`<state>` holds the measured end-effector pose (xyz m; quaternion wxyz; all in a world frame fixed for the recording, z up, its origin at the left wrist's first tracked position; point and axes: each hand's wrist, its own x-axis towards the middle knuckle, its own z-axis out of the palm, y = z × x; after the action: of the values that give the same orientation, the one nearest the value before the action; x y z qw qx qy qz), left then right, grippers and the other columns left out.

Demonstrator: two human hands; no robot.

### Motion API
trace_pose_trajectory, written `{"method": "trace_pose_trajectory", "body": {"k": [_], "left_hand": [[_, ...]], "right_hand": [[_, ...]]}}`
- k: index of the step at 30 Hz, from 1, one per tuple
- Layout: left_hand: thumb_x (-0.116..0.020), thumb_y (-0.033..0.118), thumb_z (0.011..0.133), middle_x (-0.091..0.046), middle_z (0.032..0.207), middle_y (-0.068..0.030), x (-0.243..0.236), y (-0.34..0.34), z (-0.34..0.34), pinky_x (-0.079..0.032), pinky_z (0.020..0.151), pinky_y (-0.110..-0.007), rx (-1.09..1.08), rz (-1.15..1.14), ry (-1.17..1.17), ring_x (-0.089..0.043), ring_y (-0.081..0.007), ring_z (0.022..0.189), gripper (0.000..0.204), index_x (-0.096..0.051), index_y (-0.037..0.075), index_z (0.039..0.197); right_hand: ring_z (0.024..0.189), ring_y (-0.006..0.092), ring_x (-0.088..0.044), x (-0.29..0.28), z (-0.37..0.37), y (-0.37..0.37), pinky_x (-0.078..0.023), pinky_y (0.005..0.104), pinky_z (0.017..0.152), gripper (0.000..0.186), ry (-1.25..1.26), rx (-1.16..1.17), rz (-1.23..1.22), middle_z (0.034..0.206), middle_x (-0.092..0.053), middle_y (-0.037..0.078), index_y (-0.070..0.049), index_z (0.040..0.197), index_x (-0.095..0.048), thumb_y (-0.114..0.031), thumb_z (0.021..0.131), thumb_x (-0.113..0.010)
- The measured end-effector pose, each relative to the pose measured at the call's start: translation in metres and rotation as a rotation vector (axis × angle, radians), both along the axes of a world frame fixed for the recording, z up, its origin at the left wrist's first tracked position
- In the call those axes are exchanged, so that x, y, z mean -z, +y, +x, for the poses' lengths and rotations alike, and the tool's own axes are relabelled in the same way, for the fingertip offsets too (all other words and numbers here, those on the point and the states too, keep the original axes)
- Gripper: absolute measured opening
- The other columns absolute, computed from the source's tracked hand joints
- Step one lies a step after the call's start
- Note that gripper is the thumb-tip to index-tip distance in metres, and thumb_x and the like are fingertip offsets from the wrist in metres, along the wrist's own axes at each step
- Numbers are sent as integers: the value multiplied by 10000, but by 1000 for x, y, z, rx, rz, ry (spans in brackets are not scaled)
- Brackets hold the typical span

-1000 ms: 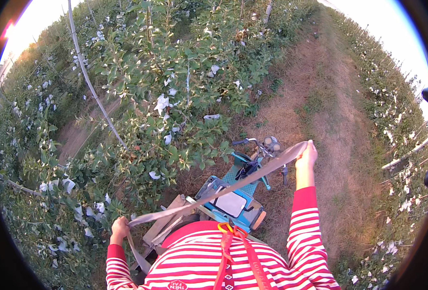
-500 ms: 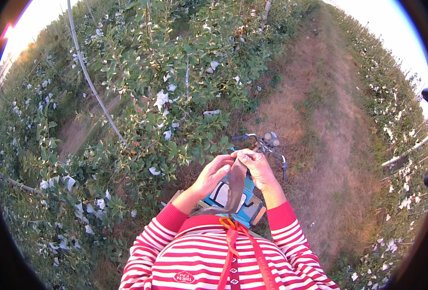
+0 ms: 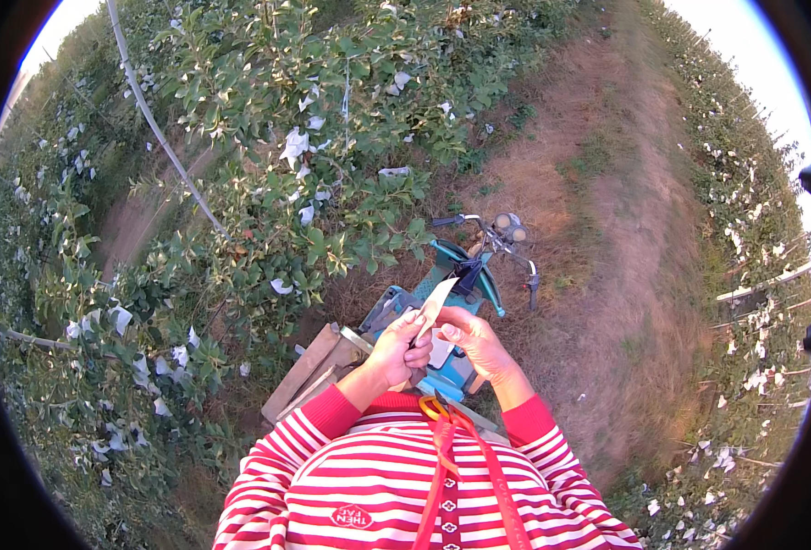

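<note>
- I see the strap (image 3: 438, 301) gathered close in front of the body; a second ago it was stretched wide between both arms, and half a second ago it hung from the two hands at its upper end.
- From this I judge the handling has gone from spreading the strap at full reach to managing a short length of it up close.
- The left hand (image 3: 394, 353) is closed in a fist around the strap, thumb on top, fingers curled under.
- The right hand (image 3: 480, 346) sits just beside it, fingers loosely bent toward the strap; I can't tell whether the fingertips touch it or pinch anything.
- The strap's showing part rises from the left fist and points away from the chest, leaning to the right, its narrow tip toward the handlebar (image 3: 492, 236).
- Its long axis runs slantwise, from lower left to upper right in my view; the rest is hidden in the fist, so I can't tell how it is folded.
- The strap lies, from where I look, over the blue vehicle (image 3: 490, 291), with the planks (image 3: 312, 368) to the left.
</note>
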<state>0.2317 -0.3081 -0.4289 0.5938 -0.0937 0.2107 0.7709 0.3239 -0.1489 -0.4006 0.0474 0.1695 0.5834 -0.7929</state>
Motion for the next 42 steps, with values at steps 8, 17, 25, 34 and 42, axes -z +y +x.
{"method": "trace_pose_trajectory", "body": {"k": [8,17,25,34,42], "left_hand": [[-453,253,1024,-454,653,32,30,-19,40,-222,384,-199,14,-46,-95,-320,-49,423,122,-516,158,978],[-477,370,1013,-433,609,34,42,-25,74,-230,385,-197,-77,-87,305,-308,-50,419,303,-576,85,999],[-483,358,1006,-369,565,44,40,-32,81,-218,378,-206,9,160,-145,-272,-57,401,282,-561,93,949],[-458,215,1016,-496,685,46,86,-129,21,-341,464,-246,81,-350,1121,-431,-60,525,294,-567,69,785],[-491,207,984,-394,585,16,-65,-495,-113,-297,485,-266,65,-1751,1510,-353,-64,531,345,-469,57,674]], "right_hand": [[969,119,-568,32,4,-32,-430,252,899,174,-53,56,27,1029,-605,18,22,1054,-673,-79,945,-583],[938,162,-580,58,31,-37,-471,316,851,194,-202,232,-550,1056,-648,127,3,1051,-625,-159,956,-574],[1111,268,-578,43,41,-35,-430,406,1014,256,-248,95,-470,1184,-602,189,20,1036,-629,-216,943,-598],[1001,229,-629,167,154,84,-498,365,870,314,-493,309,462,1058,-656,123,-13,1118,-609,-283,963,-566],[681,134,-636,271,225,45,-471,277,562,189,-911,314,333,801,-645,60,-40,1015,-646,-193,940,-563]]}}
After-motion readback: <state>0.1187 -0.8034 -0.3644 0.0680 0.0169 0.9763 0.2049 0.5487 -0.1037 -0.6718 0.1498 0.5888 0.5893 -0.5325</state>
